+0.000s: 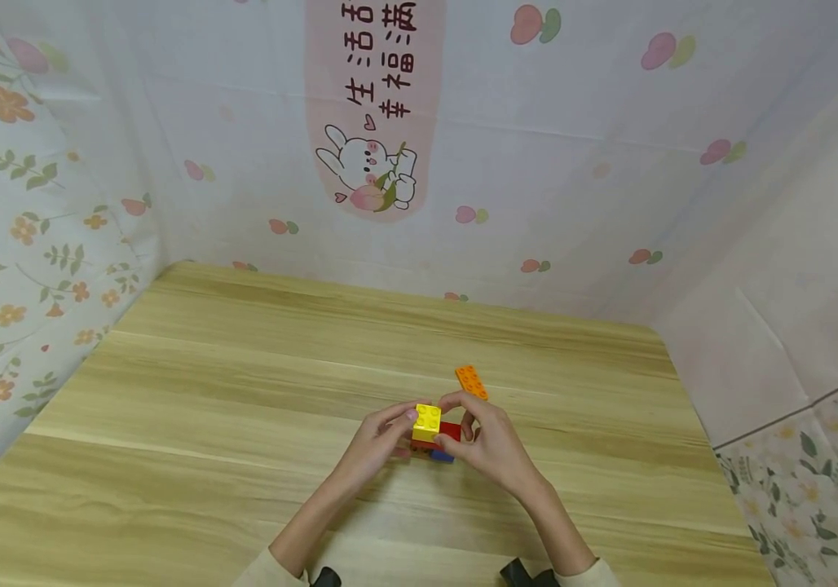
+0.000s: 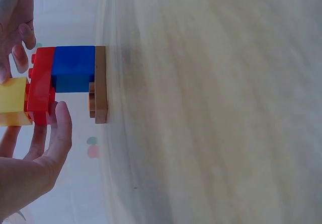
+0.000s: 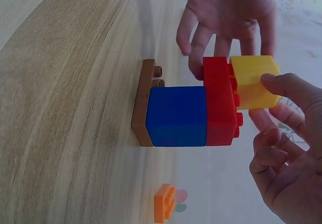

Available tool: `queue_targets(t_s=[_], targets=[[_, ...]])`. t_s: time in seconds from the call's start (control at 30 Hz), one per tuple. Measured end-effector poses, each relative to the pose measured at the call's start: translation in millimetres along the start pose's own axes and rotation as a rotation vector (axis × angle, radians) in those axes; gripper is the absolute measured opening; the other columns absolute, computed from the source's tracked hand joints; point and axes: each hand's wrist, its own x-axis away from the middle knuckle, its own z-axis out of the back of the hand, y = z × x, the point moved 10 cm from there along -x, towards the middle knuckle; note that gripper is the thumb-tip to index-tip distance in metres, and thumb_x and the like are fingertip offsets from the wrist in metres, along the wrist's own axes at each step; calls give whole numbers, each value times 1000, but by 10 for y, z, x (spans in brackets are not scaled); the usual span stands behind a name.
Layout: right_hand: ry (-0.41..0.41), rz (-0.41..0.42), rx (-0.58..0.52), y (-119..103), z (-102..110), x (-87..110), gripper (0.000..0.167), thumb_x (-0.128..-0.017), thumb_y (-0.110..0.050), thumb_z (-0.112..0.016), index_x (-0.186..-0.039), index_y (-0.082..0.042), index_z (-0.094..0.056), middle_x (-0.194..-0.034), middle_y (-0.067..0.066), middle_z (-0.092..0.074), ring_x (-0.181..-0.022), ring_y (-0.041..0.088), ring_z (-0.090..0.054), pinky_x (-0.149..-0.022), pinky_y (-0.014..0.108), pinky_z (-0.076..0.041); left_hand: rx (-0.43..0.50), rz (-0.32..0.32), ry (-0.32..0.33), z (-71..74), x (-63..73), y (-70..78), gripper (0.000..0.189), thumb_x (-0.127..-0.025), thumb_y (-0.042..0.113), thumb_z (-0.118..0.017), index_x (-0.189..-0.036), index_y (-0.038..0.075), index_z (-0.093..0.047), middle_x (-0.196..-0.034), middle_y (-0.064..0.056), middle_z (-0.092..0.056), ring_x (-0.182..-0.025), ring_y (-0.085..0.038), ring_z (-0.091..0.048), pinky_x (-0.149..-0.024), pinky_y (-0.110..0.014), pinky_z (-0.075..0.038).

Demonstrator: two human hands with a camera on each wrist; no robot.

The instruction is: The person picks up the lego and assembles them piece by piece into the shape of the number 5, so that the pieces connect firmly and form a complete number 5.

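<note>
Because the yellow block [image 1: 428,422] at the lower centre sits over the overhanging end of the red block [image 3: 219,108], I have the right hand [image 1: 491,436] pinching it and the left hand [image 1: 375,442] curled around its other side, presumably bracing what the blue block [image 3: 177,117] leaves unsupported.

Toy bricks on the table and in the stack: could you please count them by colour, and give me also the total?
Yellow brick: 1
Red brick: 1
Blue brick: 1
Brown flat brick: 1
Orange flat brick: 1
Total: 5
</note>
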Motion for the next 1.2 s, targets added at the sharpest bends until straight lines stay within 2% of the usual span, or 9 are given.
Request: queue_targets(t_s=[0.2, 0.33, 0.47, 0.8, 0.97, 1.2], targets=[[-7, -10, -4, 21, -16, -4, 35, -75, -11, -78, -105, -16, -61, -92, 1, -63, -54, 6, -43, -46, 21, -38, 32, 4, 2, -7, 5, 31, 47, -98, 32, -48, -131, -2, -50, -127, -18, -51, -101, -27, -58, -85, -46, -49], [-10, -16, -13, 41, -21, -3, 35, -75, -12, -78, -105, -16, -61, -86, 1, -62, -54, 6, -42, -46, 21, -37, 48, 2, -10, -14, -5, 28, 48, -98, 31, -47, -131, -5, -48, -125, -20, -52, -104, -29, -58, -87, -46, -47], [-12, -22, -19, 59, -24, -7, 34, -76, -14, -78, -106, -17, -61, -80, 0, -60, -53, 7, -42, -45, 21, -37, 47, 3, -2, -3, -16, 14, 48, -99, 30, -46, -131, -6, -48, -127, -22, -50, -105, -30, -58, -86, -45, -47], [-21, -46, -36, 92, -37, -6, 32, -78, -17, -77, -106, -19, -61, -77, -3, -57, -54, 8, -42, -45, 21, -36, 25, 26, 28, 17, -24, -5, 46, -98, 29, -47, -128, -5, -51, -126, -22, -50, -101, -28, -59, -84, -44, -49], [-25, -61, -44, 113, -40, 3, 32, -79, -19, -76, -107, -19, -61, -69, -8, -52, -53, 8, -42, -45, 21, -35, 49, 25, 23, 8, -28, -1, 47, -98, 28, -48, -128, -8, -49, -124, -23, -52, -102, -30, -60, -84, -45, -48], [-27, -68, -43, 128, -42, 8, 32, -78, -18, -76, -107, -18, -61, -64, -5, -50, -53, 7, -42, -44, 21, -35, 65, 11, 38, 13, -26, 32, 44, -99, 23, -48, -127, -11, -49, -121, -25, -53, -97, -30, -62, -81, -45, -50]])
